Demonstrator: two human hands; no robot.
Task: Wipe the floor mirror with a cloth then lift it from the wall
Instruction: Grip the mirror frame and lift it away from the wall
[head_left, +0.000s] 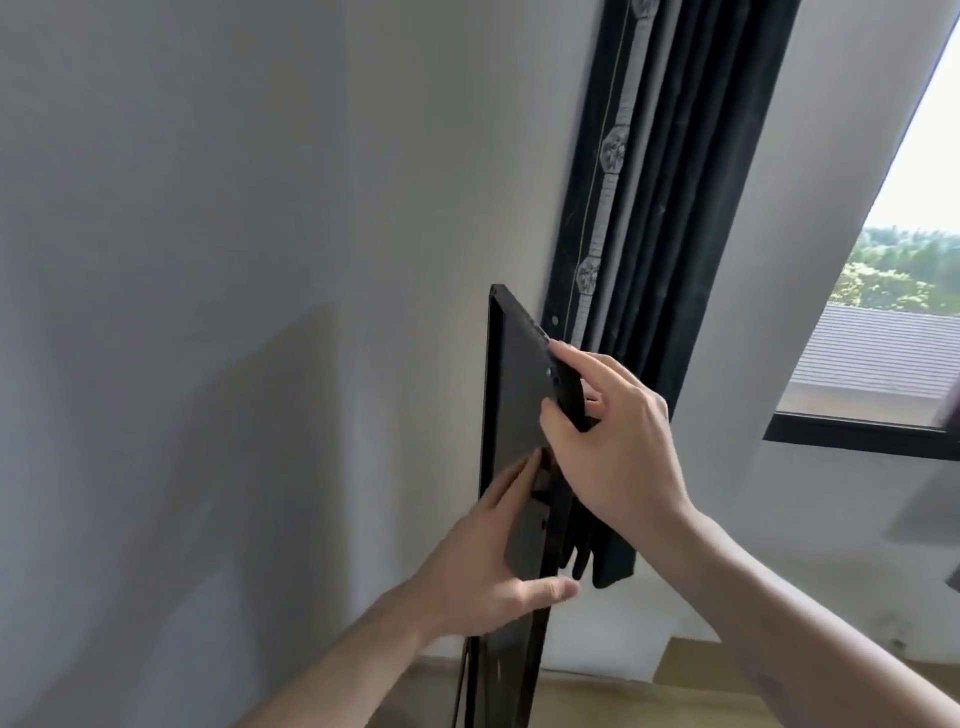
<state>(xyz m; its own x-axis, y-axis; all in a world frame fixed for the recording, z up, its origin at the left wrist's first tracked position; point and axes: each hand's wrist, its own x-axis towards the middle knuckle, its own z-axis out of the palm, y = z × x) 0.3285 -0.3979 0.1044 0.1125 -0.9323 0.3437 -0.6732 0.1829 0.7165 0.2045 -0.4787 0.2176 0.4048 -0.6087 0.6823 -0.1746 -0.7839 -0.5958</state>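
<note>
- The right hand (618, 441) is clamping the upper right edge of the floor mirror (514, 415), thumb on the dark face turned to the camera and fingers wrapping behind the frame.
- The left hand (493, 566) is gripping the same edge lower down, fingers lying flat on that face, thumb hooking round the rim.
- The mirror is standing tall and thin just beside the white wall (234, 260), in front of a dark curtain (675, 182).
- It is looking rigid, probably top-heavy and breakable, so holding both long edges would suit it better.
- Its foot is running out of frame; whether it is touching the wall is unclear, and no cloth is showing.
</note>
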